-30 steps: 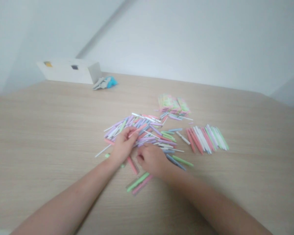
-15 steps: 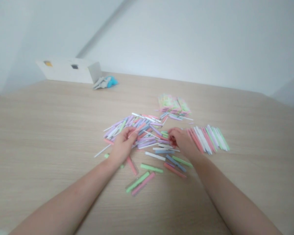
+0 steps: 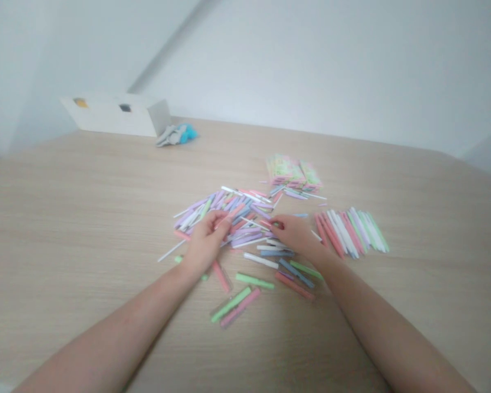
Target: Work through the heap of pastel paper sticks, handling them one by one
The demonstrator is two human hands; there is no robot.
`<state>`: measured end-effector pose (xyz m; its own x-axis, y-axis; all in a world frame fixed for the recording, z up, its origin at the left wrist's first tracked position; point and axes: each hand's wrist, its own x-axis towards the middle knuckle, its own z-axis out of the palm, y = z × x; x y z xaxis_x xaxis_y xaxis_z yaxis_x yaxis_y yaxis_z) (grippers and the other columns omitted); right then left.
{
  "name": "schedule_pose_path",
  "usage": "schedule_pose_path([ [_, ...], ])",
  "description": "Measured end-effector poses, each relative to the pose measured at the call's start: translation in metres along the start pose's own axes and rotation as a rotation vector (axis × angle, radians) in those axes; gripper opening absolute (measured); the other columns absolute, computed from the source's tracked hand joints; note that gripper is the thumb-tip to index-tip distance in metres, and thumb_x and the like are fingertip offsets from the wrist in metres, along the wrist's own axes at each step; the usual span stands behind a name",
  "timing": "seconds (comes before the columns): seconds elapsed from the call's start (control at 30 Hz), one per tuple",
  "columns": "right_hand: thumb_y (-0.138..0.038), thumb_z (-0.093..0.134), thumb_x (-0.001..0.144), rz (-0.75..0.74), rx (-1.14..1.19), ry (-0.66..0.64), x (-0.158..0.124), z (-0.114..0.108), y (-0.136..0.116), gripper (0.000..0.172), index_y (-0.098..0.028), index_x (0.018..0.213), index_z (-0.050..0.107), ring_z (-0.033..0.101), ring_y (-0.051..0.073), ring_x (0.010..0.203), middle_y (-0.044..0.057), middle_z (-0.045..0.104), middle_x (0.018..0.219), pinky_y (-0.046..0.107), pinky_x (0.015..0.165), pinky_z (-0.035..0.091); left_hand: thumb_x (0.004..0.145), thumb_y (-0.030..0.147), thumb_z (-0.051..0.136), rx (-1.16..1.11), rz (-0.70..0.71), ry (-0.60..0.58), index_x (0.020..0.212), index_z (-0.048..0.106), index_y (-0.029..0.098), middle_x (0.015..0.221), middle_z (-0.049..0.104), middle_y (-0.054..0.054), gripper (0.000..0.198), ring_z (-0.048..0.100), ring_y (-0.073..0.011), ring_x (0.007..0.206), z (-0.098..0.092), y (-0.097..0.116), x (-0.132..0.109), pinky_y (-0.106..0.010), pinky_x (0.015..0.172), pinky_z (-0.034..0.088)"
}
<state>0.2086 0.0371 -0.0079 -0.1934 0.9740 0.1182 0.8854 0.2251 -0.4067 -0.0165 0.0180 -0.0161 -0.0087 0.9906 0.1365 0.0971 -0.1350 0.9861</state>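
My left hand is closed at the left side of a loose pile of slim pastel plastic sticks, with a coral stick pinched between thumb and fingers. Over the pile's right side, my right hand has its fingertips together on a red stick. Purple, white, blue and green sticks lie around and beneath both hands. Nearer to me, a green stick rests beside a pink stick. Fine detail of the sticks is blurred.
To the right, several sticks lie side by side in a slanted row. Behind the pile sit flat packs with green and pink printing. At the back left stand a white box and a crumpled grey-and-blue item.
My right hand has moved a little left, and a red stick now shows at its fingertips. My left hand stays in place with the coral stick. The view has shifted slightly.
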Motion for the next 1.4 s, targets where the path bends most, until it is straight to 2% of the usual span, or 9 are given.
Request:
schedule_pose_path([
  [0.07,-0.046,0.046,0.087,0.003,-0.041,-0.002,0.003,-0.001,0.000,0.037,-0.021,0.087,0.073,0.055,0.016,0.063,0.003,0.067,0.070,0.025,0.056,0.031,0.081,0.038,0.056,-0.005,0.009,-0.029,0.089,0.058,0.017,0.066,0.062,0.001,0.022,0.049,-0.0114,0.054,-0.001,-0.001,0.000,-0.022,0.054,0.037],
  [0.17,-0.033,0.048,0.085,0.040,-0.067,0.040,0.012,-0.006,0.004,0.029,-0.020,0.094,0.072,0.059,0.017,0.070,0.004,0.070,0.078,0.025,0.060,0.034,0.082,0.038,0.056,0.012,0.018,-0.038,0.089,0.058,0.017,0.068,0.061,0.001,0.022,0.048,-0.0112,0.055,-0.001,-0.002,0.000,-0.022,0.054,0.037],
  [0.23,-0.025,0.046,0.083,0.060,-0.082,0.062,0.020,-0.010,0.008,0.031,-0.019,0.099,0.071,0.060,0.018,0.074,0.005,0.071,0.085,0.025,0.063,0.037,0.083,0.037,0.055,0.014,0.023,-0.043,0.089,0.058,0.017,0.068,0.061,0.001,0.021,0.047,-0.0110,0.056,-0.001,-0.003,0.000,-0.022,0.054,0.037],
  [0.33,-0.019,0.046,0.080,0.051,-0.097,0.030,0.033,-0.012,0.012,0.031,-0.020,0.097,0.073,0.061,0.018,0.078,0.005,0.072,0.088,0.026,0.067,0.039,0.083,0.037,0.055,0.005,0.023,-0.040,0.089,0.058,0.018,0.067,0.060,0.001,0.021,0.047,-0.0109,0.056,-0.001,-0.003,0.000,-0.021,0.054,0.037],
  [0.6,-0.027,0.052,0.079,0.058,-0.164,-0.023,0.048,0.000,0.011,0.024,-0.019,0.091,0.071,0.062,0.020,0.079,0.007,0.072,0.086,0.026,0.066,0.039,0.083,0.037,0.056,0.017,0.004,-0.052,0.087,0.058,0.018,0.068,0.060,0.001,0.020,0.047,-0.0108,0.056,-0.001,0.001,-0.001,-0.021,0.053,0.036],
  [0.83,-0.029,0.051,0.082,0.037,-0.205,-0.021,0.041,0.003,0.005,0.023,-0.019,0.091,0.070,0.061,0.019,0.081,0.007,0.071,0.088,0.026,0.068,0.039,0.079,0.038,0.058,0.018,0.011,-0.021,0.085,0.059,0.017,0.065,0.060,0.001,0.022,0.046,-0.0100,0.051,0.000,-0.001,-0.001,-0.021,0.049,0.034],
  [1.07,-0.027,0.052,0.081,0.000,-0.198,0.006,0.037,0.007,0.000,0.021,-0.019,0.085,0.072,0.062,0.019,0.084,0.006,0.071,0.089,0.026,0.074,0.042,0.082,0.039,0.057,-0.022,-0.019,-0.075,0.088,0.056,0.017,0.065,0.059,0.001,0.022,0.043,-0.0085,0.051,0.000,-0.003,-0.001,-0.019,0.047,0.031],
  [1.3,-0.021,0.042,0.087,0.054,-0.146,0.118,0.043,-0.015,0.028,0.031,-0.020,0.101,0.070,0.061,0.018,0.097,0.005,0.070,0.105,0.027,0.085,0.042,0.082,0.039,0.057,-0.016,-0.027,-0.063,0.089,0.056,0.017,0.065,0.060,0.001,0.023,0.043,-0.0086,0.051,0.001,0.000,-0.002,-0.018,0.047,0.031],
  [1.4,-0.020,0.043,0.086,0.061,-0.138,0.112,0.045,-0.021,0.039,0.031,-0.020,0.100,0.071,0.062,0.019,0.096,0.005,0.072,0.102,0.027,0.085,0.043,0.082,0.039,0.057,-0.006,-0.020,-0.067,0.088,0.057,0.017,0.065,0.059,0.001,0.022,0.043,-0.0087,0.051,0.001,0.000,-0.002,-0.018,0.047,0.032],
])
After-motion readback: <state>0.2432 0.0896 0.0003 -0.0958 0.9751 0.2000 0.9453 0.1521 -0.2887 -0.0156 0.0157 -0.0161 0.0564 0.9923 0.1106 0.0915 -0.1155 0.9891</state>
